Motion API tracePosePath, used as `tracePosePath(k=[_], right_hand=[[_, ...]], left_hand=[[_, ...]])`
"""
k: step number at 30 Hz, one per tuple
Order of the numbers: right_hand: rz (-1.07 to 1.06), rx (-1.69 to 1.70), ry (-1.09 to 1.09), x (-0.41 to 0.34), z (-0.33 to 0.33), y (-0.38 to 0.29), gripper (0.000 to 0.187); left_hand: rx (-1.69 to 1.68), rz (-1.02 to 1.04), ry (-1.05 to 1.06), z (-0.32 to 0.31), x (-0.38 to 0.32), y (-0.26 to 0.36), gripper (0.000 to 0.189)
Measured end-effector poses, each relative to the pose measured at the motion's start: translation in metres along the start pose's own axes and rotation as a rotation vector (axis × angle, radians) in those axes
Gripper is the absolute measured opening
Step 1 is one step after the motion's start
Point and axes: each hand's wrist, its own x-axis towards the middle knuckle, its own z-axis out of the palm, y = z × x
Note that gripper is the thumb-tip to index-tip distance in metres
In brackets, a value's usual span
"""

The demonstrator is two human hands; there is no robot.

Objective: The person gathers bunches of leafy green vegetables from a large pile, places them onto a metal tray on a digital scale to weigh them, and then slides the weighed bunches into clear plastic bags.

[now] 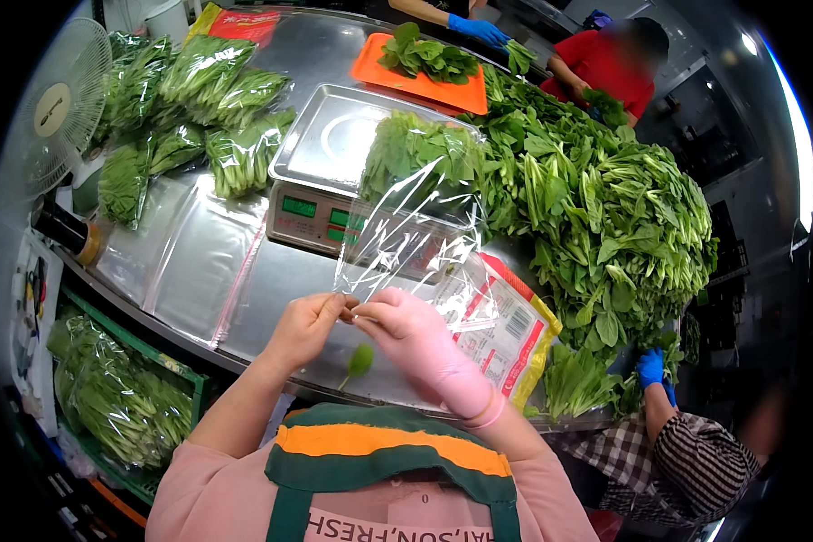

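A transparent plastic bag [406, 230] stretches from my fingers toward a digital weighing scale [305, 218]. Leafy greens [420, 152] fill its far end, over the right part of the steel weighing pan [328, 129]. My left hand [306, 330], without a glove, pinches the near end of the bag's film between thumb and finger. Beside it, my right hand [410, 328], in a pink glove, pinches the film too, fingertips nearly touching the left ones. Part of the scale shows through the film. A loose leaf [360, 360] lies on the table below my hands.
A large heap of greens [603, 223] covers the table's right side. Bagged greens [210, 81] and flat plastic bags [206, 264] lie left. An orange tray [474, 95] stands behind the scale, a printed bag [515, 332] at right. Several co-workers stand around; a fan [61, 108] is at left.
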Motion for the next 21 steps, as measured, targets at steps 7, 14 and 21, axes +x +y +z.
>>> tracePosePath(k=[7,14,21], right_hand=[[-0.075,-0.219,-0.043,0.008,0.026,0.003,0.011],[0.223,-0.058,-0.287,-0.070,-0.068,-0.017,0.011],[0.717,-0.448,-0.471,-0.235,-0.155,0.036,0.018]], left_hand=[[0.161,0.033,0.024,0.001,0.006,0.008,0.031],[-0.065,-0.031,0.052,-0.030,0.010,0.001,0.032],[0.428,0.172,0.246,-0.110,0.046,-0.009,0.042]])
